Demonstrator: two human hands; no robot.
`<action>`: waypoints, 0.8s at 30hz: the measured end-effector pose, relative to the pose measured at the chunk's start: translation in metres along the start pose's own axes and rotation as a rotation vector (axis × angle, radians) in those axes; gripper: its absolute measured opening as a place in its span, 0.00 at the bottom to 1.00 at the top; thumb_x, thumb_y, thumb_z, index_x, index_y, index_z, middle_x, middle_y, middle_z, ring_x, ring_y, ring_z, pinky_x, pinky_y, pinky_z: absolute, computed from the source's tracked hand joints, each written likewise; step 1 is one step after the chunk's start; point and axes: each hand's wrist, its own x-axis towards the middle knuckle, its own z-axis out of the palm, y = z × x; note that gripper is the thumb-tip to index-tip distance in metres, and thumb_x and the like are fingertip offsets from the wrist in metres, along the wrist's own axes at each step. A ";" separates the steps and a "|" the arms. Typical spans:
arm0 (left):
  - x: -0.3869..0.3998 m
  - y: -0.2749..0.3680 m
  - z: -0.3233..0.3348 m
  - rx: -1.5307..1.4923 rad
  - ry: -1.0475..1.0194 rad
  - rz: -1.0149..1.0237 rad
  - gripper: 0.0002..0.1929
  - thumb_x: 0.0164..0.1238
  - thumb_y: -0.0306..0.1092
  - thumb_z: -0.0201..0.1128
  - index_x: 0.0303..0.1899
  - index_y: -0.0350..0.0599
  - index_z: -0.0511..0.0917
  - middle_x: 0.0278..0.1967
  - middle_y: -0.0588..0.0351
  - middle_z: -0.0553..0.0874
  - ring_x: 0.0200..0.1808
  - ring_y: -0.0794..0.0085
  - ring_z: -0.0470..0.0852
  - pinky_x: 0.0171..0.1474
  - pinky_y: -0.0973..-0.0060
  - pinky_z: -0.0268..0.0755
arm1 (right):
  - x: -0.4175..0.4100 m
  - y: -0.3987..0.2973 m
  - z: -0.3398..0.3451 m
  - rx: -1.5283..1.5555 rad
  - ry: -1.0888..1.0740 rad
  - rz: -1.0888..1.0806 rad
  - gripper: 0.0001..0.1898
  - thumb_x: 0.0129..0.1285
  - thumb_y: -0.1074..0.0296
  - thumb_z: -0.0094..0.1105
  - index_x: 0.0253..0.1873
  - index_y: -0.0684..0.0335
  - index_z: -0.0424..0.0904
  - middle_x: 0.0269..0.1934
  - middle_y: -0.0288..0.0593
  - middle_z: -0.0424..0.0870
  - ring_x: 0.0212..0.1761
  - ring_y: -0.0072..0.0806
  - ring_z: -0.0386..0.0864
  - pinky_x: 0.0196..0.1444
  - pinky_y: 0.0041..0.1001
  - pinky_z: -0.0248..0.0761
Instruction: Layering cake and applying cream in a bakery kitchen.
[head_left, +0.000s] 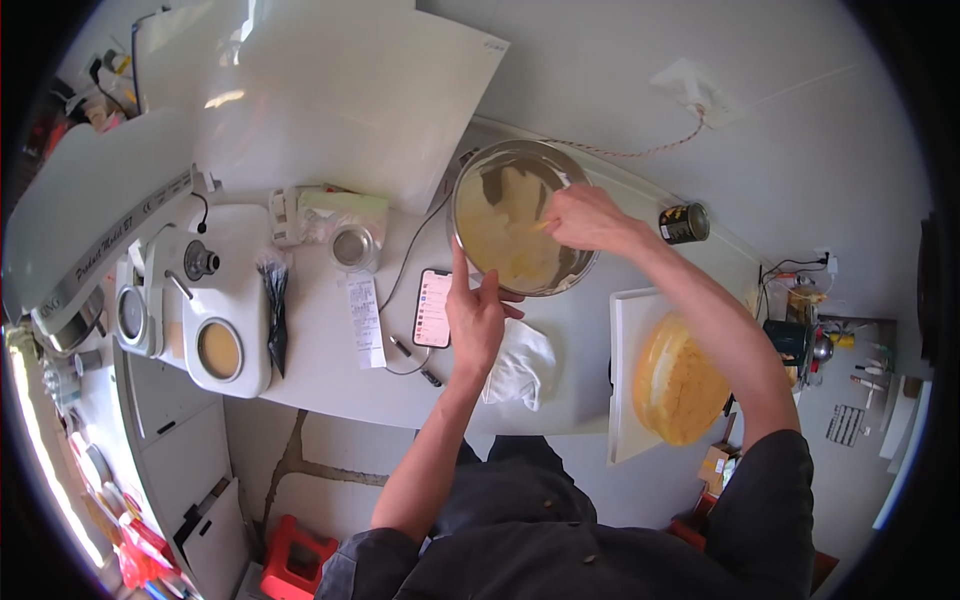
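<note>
A large metal mixing bowl (534, 152) is tipped toward me above the table, its inside coated with a pale yellow creamy mixture (491, 229). My left hand (478, 319) holds the bowl at its near left side, with the fingers partly hidden under it. Over the bowl's right rim reaches my right hand (586, 217), closed around a thin yellow utensil (540, 226). The utensil's far end cannot be made out in the mixture. Below the bowl lies a crumpled white cloth (521, 364), close to my left wrist.
Left of my hand are a lit phone (431, 309) on a cable, a printed receipt (365, 322) and a black marker (415, 360). A stand mixer (97, 202) stands far left. At right, round sponge cake layers (679, 390) rest on a white board (622, 352), near a can (684, 223).
</note>
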 end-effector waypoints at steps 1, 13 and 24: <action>0.001 0.001 0.001 -0.007 0.000 0.004 0.35 0.82 0.24 0.49 0.83 0.41 0.44 0.32 0.43 0.91 0.29 0.67 0.91 0.28 0.72 0.84 | -0.001 0.000 -0.001 -0.003 0.007 0.016 0.11 0.58 0.65 0.63 0.30 0.67 0.86 0.28 0.58 0.86 0.34 0.56 0.84 0.39 0.47 0.77; -0.006 -0.001 -0.010 0.004 -0.022 -0.009 0.36 0.82 0.29 0.56 0.83 0.42 0.47 0.40 0.43 0.90 0.34 0.66 0.91 0.29 0.72 0.87 | -0.098 0.025 -0.005 0.820 0.105 0.210 0.12 0.66 0.62 0.67 0.44 0.64 0.93 0.25 0.42 0.85 0.27 0.27 0.79 0.36 0.31 0.73; -0.061 -0.042 -0.045 0.288 -0.078 -0.069 0.31 0.83 0.45 0.59 0.78 0.42 0.62 0.33 0.46 0.89 0.25 0.70 0.86 0.28 0.77 0.78 | -0.441 0.006 0.031 0.975 1.123 0.757 0.12 0.72 0.66 0.68 0.54 0.65 0.90 0.27 0.28 0.78 0.29 0.13 0.69 0.30 0.21 0.63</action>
